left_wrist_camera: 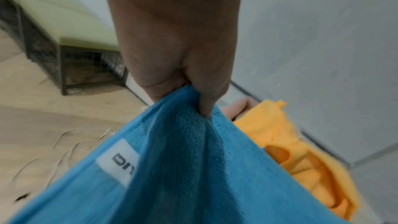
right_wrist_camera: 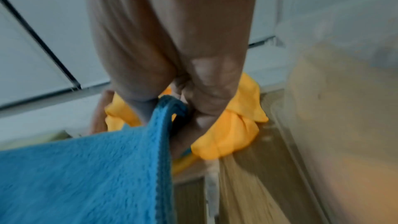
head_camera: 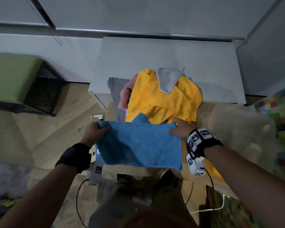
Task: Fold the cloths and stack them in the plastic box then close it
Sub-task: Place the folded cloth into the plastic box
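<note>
A blue cloth hangs doubled over in the air between my hands. My left hand pinches its upper left corner, and a white label shows on the cloth below. My right hand pinches the upper right corner. Behind the blue cloth lies a heap with a yellow cloth, a light grey cloth, a pink cloth and a dark grey cloth. The clear plastic box stands just right of my right hand.
A white table stands against the wall behind the heap. A green-topped black wire crate sits at the left. Cables run over the wooden floor. A colourful mat lies at the right.
</note>
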Demonstrator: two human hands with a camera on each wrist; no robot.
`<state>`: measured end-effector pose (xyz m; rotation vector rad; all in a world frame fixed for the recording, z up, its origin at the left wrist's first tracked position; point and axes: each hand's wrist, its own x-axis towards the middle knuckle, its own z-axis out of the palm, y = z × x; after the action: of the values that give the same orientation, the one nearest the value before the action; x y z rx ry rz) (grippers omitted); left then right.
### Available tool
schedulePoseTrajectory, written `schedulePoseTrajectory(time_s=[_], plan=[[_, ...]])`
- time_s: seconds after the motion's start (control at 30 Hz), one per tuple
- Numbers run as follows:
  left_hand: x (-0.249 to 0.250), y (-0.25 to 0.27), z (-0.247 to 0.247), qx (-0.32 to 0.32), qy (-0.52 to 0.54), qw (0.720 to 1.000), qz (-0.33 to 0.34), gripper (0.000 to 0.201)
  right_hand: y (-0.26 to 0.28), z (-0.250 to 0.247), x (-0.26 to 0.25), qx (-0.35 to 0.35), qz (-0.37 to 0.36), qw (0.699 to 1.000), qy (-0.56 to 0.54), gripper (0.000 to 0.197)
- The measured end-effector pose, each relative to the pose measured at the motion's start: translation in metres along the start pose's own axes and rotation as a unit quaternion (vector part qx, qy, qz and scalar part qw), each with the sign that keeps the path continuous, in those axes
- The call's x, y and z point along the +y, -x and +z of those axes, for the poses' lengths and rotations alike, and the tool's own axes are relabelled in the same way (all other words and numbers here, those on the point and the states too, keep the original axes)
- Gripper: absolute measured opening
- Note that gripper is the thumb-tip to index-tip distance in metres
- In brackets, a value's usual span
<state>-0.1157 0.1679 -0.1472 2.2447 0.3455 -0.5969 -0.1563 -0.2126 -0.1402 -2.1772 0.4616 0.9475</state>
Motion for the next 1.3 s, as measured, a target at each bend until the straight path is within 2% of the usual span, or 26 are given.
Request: schedulePoseTrajectory(time_s=[0.07, 0.13, 0.17, 0.2, 0.27, 0.3, 0.33, 0.37, 0.43, 0.5, 0.57, 0.67, 0.73, 0.87, 0.93, 1.0, 1.1, 1.2, 1.3], plan=[[-0.021, -0.012, 0.027, 0.004, -0.064, 0.998, -0.003, 0.036, -0.015, 0.029, 0.019, 0.033, 0.019, 0.999, 0.038, 0.033], [-0.033, -0.019, 0.048, 0.012, -0.101, 0.995, -0.012, 0.023, -0.024, 0.055, 0.026, 0.089, 0.037, 0.995, -0.032, 0.038], [-0.04, -0.023, 0.054, 0.024, -0.097, 0.995, -0.029, 0.023, -0.031, 0.069, 0.031, 0.119, 0.041, 0.988, -0.084, 0.04], [-0.046, -0.026, 0.059, 0.04, -0.079, 0.995, -0.042, 0.026, -0.034, 0.08, 0.033, 0.148, 0.046, 0.98, -0.129, 0.045], [-0.057, -0.034, 0.065, 0.055, -0.032, 0.994, -0.09, 0.043, -0.037, 0.096, 0.035, 0.181, 0.034, 0.96, -0.211, 0.072], [-0.063, -0.037, 0.068, 0.048, -0.022, 0.993, -0.106, 0.053, -0.045, 0.103, 0.043, 0.191, 0.037, 0.95, -0.244, 0.084], [-0.071, -0.039, 0.071, 0.024, -0.031, 0.993, -0.114, 0.06, -0.045, 0.107, 0.043, 0.184, 0.055, 0.949, -0.252, 0.086], [-0.079, -0.041, 0.075, -0.006, -0.052, 0.992, -0.117, 0.063, -0.049, 0.112, 0.046, 0.172, 0.073, 0.95, -0.25, 0.078], [-0.086, -0.041, 0.078, -0.036, -0.081, 0.99, -0.112, 0.061, -0.049, 0.117, 0.048, 0.118, 0.134, 0.964, -0.195, 0.048], [-0.082, -0.039, 0.077, -0.03, -0.066, 0.991, -0.11, 0.038, -0.049, 0.117, 0.045, 0.083, 0.164, 0.969, -0.165, 0.031], [-0.08, -0.04, 0.078, -0.02, -0.038, 0.993, -0.115, 0.018, -0.051, 0.116, 0.042, 0.115, 0.171, 0.96, -0.19, 0.029], [-0.083, -0.043, 0.078, 0.003, 0.064, 0.986, -0.154, 0.02, -0.048, 0.114, 0.033, 0.135, 0.185, 0.943, -0.242, 0.045], [-0.083, -0.039, 0.074, 0.034, 0.108, 0.981, -0.157, 0.023, -0.044, 0.114, 0.028, 0.129, 0.19, 0.942, -0.245, 0.057], [-0.09, -0.026, 0.059, 0.069, 0.058, 0.991, -0.103, 0.017, -0.039, 0.114, 0.032, 0.113, 0.198, 0.953, -0.198, 0.048], [-0.102, -0.024, 0.055, 0.02, -0.01, 0.995, -0.1, 0.017, -0.039, 0.116, 0.038, 0.084, 0.217, 0.961, -0.148, 0.045], [-0.113, -0.021, 0.055, -0.042, -0.077, 0.988, -0.125, 0.019, -0.04, 0.12, 0.05, 0.03, 0.232, 0.968, -0.092, 0.041], [-0.125, -0.017, 0.064, -0.079, -0.134, 0.978, -0.138, 0.03, -0.047, 0.135, 0.078, -0.006, 0.246, 0.967, -0.063, 0.032], [-0.124, -0.012, 0.075, -0.093, -0.129, 0.976, -0.146, 0.039, -0.039, 0.14, 0.077, 0.015, 0.231, 0.972, -0.041, 0.021], [-0.116, -0.009, 0.084, -0.079, -0.125, 0.979, -0.137, 0.043, -0.029, 0.14, 0.07, 0.062, 0.182, 0.979, -0.071, 0.011]])
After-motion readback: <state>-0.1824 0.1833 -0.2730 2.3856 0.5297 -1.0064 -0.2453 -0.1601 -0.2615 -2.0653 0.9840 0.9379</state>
